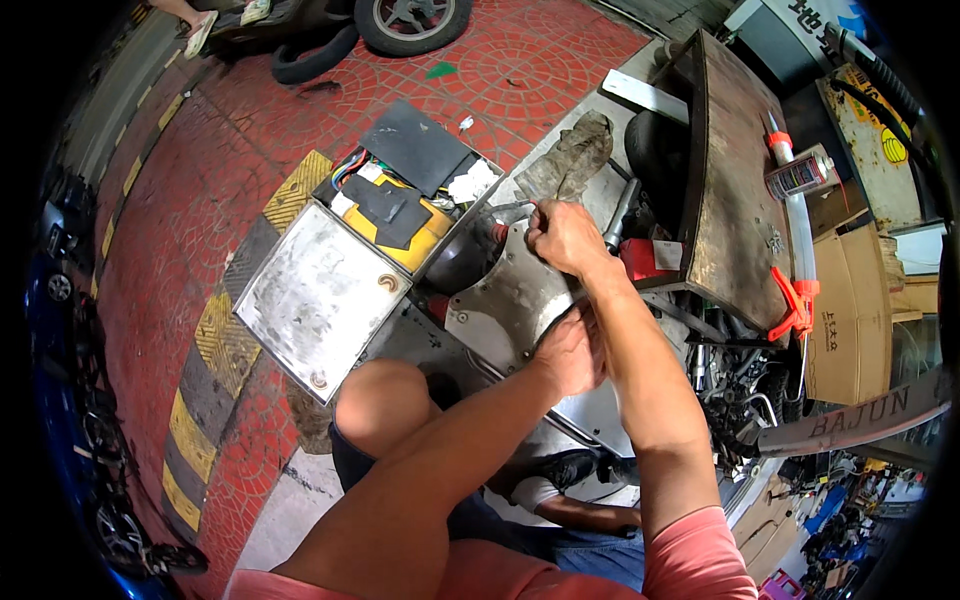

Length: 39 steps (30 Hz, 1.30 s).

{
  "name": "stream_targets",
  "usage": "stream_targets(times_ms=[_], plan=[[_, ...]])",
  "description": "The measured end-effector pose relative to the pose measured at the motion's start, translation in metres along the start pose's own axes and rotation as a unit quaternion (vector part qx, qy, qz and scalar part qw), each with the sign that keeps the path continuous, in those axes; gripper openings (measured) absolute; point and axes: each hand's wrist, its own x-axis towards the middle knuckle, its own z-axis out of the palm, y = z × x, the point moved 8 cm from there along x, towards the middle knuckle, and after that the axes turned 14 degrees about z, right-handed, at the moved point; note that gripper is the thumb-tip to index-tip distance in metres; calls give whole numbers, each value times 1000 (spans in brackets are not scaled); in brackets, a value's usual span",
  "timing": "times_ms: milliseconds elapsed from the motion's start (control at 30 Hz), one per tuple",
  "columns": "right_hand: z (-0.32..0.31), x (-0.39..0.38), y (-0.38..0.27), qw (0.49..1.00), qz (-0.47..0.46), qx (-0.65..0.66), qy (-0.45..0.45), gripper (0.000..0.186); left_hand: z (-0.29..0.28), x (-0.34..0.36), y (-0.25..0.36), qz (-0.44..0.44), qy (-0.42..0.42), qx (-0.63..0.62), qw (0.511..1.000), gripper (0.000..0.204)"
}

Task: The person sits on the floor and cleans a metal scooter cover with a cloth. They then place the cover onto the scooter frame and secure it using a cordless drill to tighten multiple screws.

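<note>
A grey metal plate [495, 300] with small holes and a curved edge lies at an angle in the middle of the view. My right hand [563, 238] has its fingers curled closed on the plate's upper corner, beside a dark gap with a small red part. Lower down, my left hand [568, 355] grips the plate's lower edge, its fingertips partly hidden behind my right forearm. Left of the plate is an open metal box [475, 205] holding a yellow unit [425, 245], coloured wires and black padding, with its silver lid [310, 290] folded out.
A wooden board structure [735, 190] with a caulking gun [795, 305] and spray can [790, 178] stands at right, beside cardboard [845, 320]. A dirty rag [570, 155] lies above my hands. A person's sandalled foot [200, 35] and loose wheel [410, 20] are at top left. My bent knee [380, 395] is below.
</note>
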Motion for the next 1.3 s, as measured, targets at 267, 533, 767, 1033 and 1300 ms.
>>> stream_targets(times_ms=[267,533,767,1033,1300], plan=[[4,6,-6,998,-11,-50,-24,23,-2,-3,-3,1,15,-24,1000,52],[-1,0,-15,995,5,-94,-21,22,-9,-4,-4,-4,57,-72,996,54],[-1,-14,-1,996,-61,-8,65,15,-22,-2,-4,-13,116,-120,986,55],[6,-22,1,988,-84,27,126,17,-6,-7,-8,-61,29,-181,981,59],[23,-20,19,973,-118,26,195,22,-8,-3,-1,-7,25,-59,998,65]])
